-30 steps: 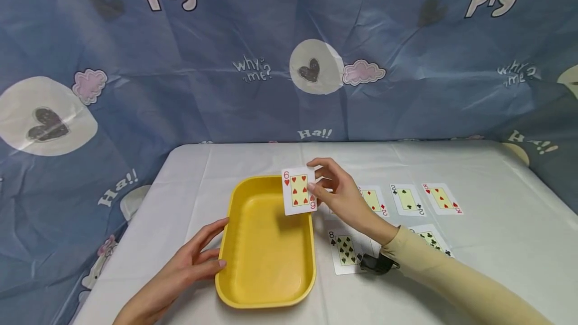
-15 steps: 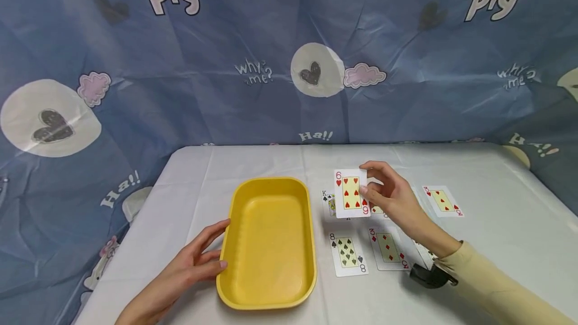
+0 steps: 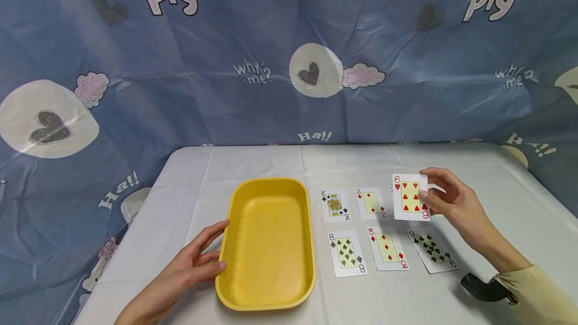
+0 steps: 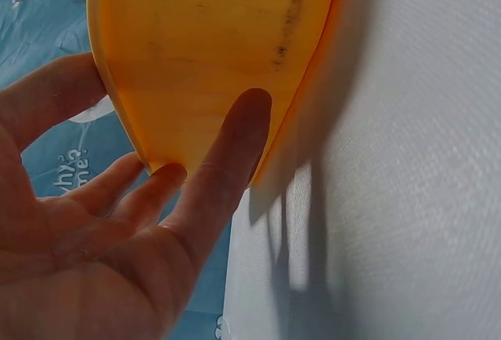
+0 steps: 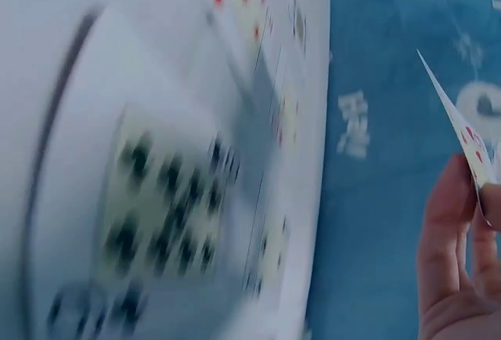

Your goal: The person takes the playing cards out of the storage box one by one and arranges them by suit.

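My right hand (image 3: 456, 209) pinches a six of hearts playing card (image 3: 410, 197) at its right edge, thumb on the face. The card is held up over the back row of cards, face toward the head camera, and in the right wrist view the card (image 5: 462, 128) shows nearly edge-on. My left hand (image 3: 189, 262) rests with extended fingers against the left side of a yellow tray (image 3: 222, 265). In the left wrist view its thumb (image 4: 235, 136) lies along the tray's outer wall. Nothing lies inside the tray.
Face-up cards lie right of the tray: king of spades (image 3: 334, 205) and two of diamonds (image 3: 372, 203) behind, eight of spades (image 3: 347, 254), three of diamonds (image 3: 388, 249) and nine of clubs (image 3: 432, 251) in front. Another back-row card is mostly hidden by the held one. White cloth (image 3: 379, 300) covers the table.
My right hand has carried the six of hearts from over the tray's right rim rightward across the back row, uncovering the king of spades and two of diamonds. My left hand stays at the tray.
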### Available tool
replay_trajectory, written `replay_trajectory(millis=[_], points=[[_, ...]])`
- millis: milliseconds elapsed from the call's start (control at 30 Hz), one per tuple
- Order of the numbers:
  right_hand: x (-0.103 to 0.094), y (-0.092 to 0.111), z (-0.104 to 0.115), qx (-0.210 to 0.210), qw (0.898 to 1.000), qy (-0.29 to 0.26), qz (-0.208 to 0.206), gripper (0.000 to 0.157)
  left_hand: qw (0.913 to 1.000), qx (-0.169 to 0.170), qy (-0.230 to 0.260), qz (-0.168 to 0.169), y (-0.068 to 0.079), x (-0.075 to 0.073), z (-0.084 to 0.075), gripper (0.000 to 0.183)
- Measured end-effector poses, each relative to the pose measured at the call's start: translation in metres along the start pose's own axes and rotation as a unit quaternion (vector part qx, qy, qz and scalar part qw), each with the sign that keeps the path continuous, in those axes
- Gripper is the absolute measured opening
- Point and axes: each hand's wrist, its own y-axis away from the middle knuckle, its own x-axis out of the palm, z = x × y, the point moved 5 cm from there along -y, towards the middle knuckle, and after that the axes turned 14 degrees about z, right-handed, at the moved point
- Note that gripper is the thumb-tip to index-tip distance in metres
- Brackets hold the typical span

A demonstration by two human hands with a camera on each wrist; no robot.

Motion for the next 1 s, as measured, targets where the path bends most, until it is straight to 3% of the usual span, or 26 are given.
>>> replay_trajectory(millis=[167,433,600,733,1000], points=[[-0.024,0.021,-0.013,0.049,0.997,0.058,0.002,0.046,1.0000,-0.004,-0.001,-0.005,0.001,0.000,0.000,0.073],[-0.060,0.047,-0.034,0.089,0.990,0.108,0.028,0.047,1.0000,-0.006,0.000,0.004,0.004,0.000,-0.001,0.075],[-0.081,0.068,-0.054,0.141,0.969,0.200,0.035,0.042,1.0000,-0.001,-0.003,0.009,0.003,0.000,0.000,0.074],[-0.082,0.076,-0.067,0.152,0.946,0.280,0.053,0.040,0.9999,0.004,-0.003,0.010,0.002,0.001,-0.001,0.074],[-0.074,0.076,-0.072,0.144,0.928,0.337,0.065,0.039,1.0000,-0.004,-0.003,0.002,-0.001,0.002,-0.001,0.075]])
